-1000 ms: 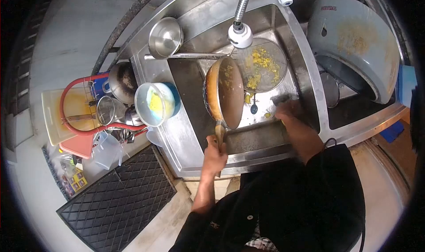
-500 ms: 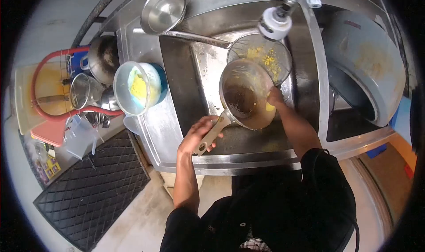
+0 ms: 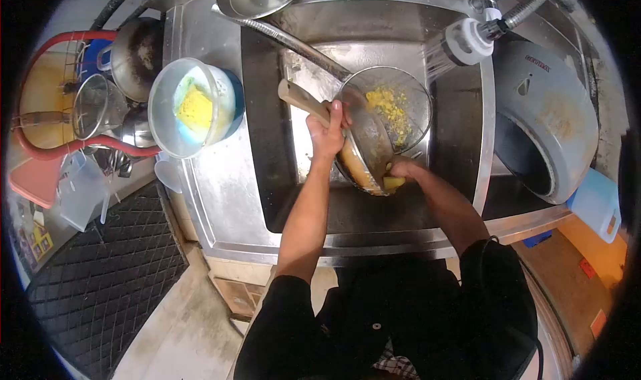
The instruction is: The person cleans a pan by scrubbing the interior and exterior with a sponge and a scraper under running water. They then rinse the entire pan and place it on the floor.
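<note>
One tilted pan [image 3: 379, 139], centre frame: left grip [image 3: 336, 116] closed near its handle [image 3: 302, 102], right grip [image 3: 392, 169] closed on a yellow pad [image 3: 394, 182] inside; firm support and even pressure are advisable.

I have a passage down the left of the sink [image 3: 272, 179], between its wall and my left forearm [image 3: 307, 223]; the strainer handle [image 3: 294, 43] slants across its far end; right of the strainer [image 3: 414, 106] a strip runs beside the divider [image 3: 488, 139], though the spray head [image 3: 465, 41] overhangs it; the pan [image 3: 360, 163] blocks the middle.
</note>
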Demonstrator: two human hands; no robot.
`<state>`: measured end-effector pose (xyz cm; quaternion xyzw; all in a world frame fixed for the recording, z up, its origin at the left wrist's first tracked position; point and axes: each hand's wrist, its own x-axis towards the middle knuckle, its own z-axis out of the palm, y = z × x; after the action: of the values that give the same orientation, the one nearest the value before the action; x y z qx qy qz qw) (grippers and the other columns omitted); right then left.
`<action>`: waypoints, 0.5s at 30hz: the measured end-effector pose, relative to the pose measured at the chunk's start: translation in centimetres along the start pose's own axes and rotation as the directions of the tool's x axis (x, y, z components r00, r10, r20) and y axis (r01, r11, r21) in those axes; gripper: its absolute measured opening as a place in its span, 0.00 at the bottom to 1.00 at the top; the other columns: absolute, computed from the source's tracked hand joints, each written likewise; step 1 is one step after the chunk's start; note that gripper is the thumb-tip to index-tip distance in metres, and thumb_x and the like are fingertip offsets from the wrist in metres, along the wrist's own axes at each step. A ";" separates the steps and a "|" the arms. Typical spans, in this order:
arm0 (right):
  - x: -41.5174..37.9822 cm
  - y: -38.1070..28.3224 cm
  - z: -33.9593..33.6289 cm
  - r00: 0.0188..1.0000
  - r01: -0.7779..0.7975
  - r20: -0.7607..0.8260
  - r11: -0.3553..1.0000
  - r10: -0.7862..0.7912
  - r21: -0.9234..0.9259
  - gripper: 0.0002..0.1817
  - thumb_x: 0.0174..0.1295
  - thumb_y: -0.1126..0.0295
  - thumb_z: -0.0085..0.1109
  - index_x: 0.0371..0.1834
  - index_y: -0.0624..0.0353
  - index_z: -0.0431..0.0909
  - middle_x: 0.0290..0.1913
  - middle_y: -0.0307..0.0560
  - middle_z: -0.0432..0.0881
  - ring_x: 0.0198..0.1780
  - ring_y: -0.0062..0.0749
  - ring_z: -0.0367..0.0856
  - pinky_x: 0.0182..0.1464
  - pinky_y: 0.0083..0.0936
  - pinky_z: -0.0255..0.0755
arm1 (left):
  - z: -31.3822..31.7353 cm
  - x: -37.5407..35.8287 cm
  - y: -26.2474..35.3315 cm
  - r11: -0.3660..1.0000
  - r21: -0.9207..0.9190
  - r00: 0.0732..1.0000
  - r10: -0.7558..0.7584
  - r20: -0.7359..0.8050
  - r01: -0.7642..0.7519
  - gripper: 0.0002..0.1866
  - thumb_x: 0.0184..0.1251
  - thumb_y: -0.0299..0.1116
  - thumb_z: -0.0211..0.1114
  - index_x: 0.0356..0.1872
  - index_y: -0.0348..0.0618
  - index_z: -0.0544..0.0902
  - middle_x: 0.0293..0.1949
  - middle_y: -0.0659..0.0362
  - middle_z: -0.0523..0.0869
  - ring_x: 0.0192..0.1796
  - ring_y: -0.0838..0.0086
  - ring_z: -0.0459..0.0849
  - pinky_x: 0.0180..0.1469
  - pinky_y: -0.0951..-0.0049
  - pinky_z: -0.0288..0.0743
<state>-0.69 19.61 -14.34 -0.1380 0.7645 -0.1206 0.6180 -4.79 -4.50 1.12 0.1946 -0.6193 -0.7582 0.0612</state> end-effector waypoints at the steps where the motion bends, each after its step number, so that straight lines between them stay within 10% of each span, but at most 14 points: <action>1: 0.4 0.1 -0.1 1.000 -0.008 0.008 1.000 0.008 -0.003 0.24 0.54 0.55 0.62 0.52 0.56 0.80 0.48 0.52 0.82 0.48 0.39 0.80 0.48 0.36 0.73 | -0.6 0.2 -0.7 0.996 -0.070 0.998 0.054 0.007 -0.054 0.12 0.69 0.35 0.60 0.28 0.39 0.74 0.17 0.63 0.73 0.21 0.79 0.70 0.32 0.74 0.69; 5: -1.9 -5.5 -5.8 0.801 -0.117 -0.591 0.993 0.092 -0.003 0.28 0.58 0.49 0.60 0.50 0.63 0.76 0.44 0.59 0.81 0.46 0.53 0.79 0.49 0.42 0.73 | -3.0 0.8 -2.6 0.936 -0.221 0.961 0.274 -0.037 -0.275 0.17 0.73 0.32 0.54 0.21 0.41 0.67 0.16 0.60 0.73 0.17 0.78 0.69 0.27 0.72 0.72; 7: 1.6 -5.2 -5.4 0.355 0.259 -0.919 0.963 -0.171 -0.079 0.22 0.58 0.57 0.58 0.47 0.66 0.75 0.43 0.60 0.80 0.46 0.55 0.78 0.50 0.42 0.72 | -3.2 0.7 -2.9 0.938 -0.207 0.960 0.265 -0.088 -0.278 0.17 0.73 0.32 0.55 0.21 0.41 0.67 0.15 0.60 0.73 0.17 0.78 0.69 0.25 0.73 0.71; 11: 7.1 -1.1 2.5 0.579 0.340 -0.694 0.900 -0.429 -0.273 0.16 0.54 0.70 0.56 0.45 0.65 0.77 0.46 0.60 0.79 0.49 0.55 0.76 0.52 0.40 0.71 | -2.1 0.7 -1.7 0.963 -0.113 0.954 0.219 -0.204 -0.245 0.21 0.73 0.37 0.55 0.18 0.43 0.64 0.13 0.63 0.67 0.15 0.78 0.65 0.23 0.70 0.68; 13: 2.4 -1.9 3.4 0.848 0.383 -0.201 0.830 -0.490 -0.406 0.15 0.49 0.75 0.54 0.42 0.64 0.79 0.48 0.58 0.79 0.51 0.51 0.76 0.55 0.38 0.70 | -2.0 0.6 -2.2 0.976 -0.001 0.948 0.211 -0.238 -0.218 0.22 0.73 0.37 0.56 0.17 0.44 0.63 0.13 0.63 0.67 0.15 0.79 0.64 0.21 0.72 0.66; 15: 1.8 -1.7 5.2 0.791 0.395 -0.303 0.822 -0.532 -0.410 0.15 0.49 0.77 0.52 0.42 0.64 0.80 0.47 0.59 0.79 0.50 0.51 0.76 0.55 0.39 0.70 | -2.0 0.7 -3.1 0.981 -0.024 0.942 0.180 -0.285 -0.195 0.16 0.71 0.34 0.58 0.23 0.35 0.72 0.15 0.61 0.73 0.18 0.79 0.73 0.22 0.76 0.69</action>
<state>4.10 17.30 -16.49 -0.3957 0.8256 -0.1685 0.3652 -4.22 -5.92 -2.32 0.2387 -0.6002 -0.7294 0.2254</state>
